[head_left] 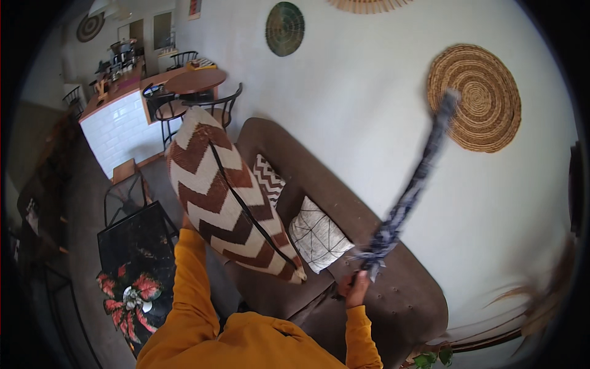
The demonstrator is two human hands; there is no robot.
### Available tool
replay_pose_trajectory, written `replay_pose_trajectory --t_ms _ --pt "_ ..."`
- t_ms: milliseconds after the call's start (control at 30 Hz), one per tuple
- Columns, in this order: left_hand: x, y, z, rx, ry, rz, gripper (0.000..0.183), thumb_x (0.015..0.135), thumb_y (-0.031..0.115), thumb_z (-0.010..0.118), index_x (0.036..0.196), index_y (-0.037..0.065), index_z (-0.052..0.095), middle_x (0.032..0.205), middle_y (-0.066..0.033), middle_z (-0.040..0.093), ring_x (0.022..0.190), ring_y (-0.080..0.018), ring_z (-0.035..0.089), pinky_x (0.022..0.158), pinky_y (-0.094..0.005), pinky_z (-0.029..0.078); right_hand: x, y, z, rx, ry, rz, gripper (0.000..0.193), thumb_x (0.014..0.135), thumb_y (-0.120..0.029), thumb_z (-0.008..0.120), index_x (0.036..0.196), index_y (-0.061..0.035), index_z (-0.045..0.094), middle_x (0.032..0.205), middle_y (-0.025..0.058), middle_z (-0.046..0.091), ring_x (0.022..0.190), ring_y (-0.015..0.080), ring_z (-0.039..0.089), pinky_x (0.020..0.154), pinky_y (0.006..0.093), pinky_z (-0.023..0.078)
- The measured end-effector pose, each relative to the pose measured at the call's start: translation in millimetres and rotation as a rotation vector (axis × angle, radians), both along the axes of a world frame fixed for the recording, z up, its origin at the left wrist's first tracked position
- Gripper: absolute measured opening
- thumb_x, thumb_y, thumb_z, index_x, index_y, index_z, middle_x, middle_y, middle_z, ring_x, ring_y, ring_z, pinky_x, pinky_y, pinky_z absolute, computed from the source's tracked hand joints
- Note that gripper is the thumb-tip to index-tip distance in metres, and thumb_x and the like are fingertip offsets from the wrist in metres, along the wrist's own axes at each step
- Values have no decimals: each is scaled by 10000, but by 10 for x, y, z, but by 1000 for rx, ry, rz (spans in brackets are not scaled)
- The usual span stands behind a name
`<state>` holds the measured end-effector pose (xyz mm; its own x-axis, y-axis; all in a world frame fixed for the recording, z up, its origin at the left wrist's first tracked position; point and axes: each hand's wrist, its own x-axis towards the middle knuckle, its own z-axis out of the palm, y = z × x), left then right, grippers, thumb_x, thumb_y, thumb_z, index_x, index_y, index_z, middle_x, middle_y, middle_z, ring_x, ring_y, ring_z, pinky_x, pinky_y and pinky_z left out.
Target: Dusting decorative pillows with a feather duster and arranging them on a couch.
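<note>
My left hand (187,222) holds up a cushion (224,200) with brown and cream zigzag stripes. A dark zip runs along the side of it that I see. Most of that hand's fingers are hidden behind the cushion. My right hand (356,291) is closed round the lower end of a long, slim duster (410,195), shaggy with dark blue and white strips. The duster points up and to the right, its tip blurred in front of the wall. Below both hands stands a brown sofa (402,289), with a white cushion with black lines (318,234) on it.
Another zigzag cushion (268,175) leans on the sofa. At left, a black table (132,237) bears a red-leaved plant (132,299). Farther back are a round table (196,80), chairs and a white-tiled counter (117,132). A woven disc (482,98) hangs on the wall.
</note>
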<state>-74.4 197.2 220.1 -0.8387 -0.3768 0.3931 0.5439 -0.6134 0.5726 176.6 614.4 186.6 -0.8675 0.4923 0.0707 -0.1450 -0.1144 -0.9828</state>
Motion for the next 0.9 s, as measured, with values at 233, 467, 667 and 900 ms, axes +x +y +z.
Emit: replay_pose_trajectory --t_ms 233,467,667,900 --pt "283 -166 -14 -19 -30 67 358 807 217 492 1113 52 574 997 -41 588 912 -175 565 821 -280 442 113 -108 73 210 -163 387 533 929 -504 391 564 -115 395 497 -25 383 416 64 364 391 224 242" --pt "242 -78 42 -53 -39 42 364 802 213 496 1119 50 572 998 -41 588 910 -173 565 820 -277 441 97 -565 -131 -15 3 604 394 922 -345 453 648 -64 485 491 20 394 447 68 387 413 256 286" --pt "127 -57 108 -91 -51 26 370 799 209 499 1124 48 571 999 -41 589 908 -172 565 819 -275 441 80 -599 56 190 20 534 313 914 -256 468 701 -27 493 504 16 419 468 78 409 426 274 311" --pt "-20 33 179 -120 -64 -8 377 794 204 503 1130 46 569 999 -41 589 906 -170 565 817 -273 440 176 -865 206 689 -23 616 257 882 -257 519 737 -45 534 519 94 491 411 237 478 417 315 325"
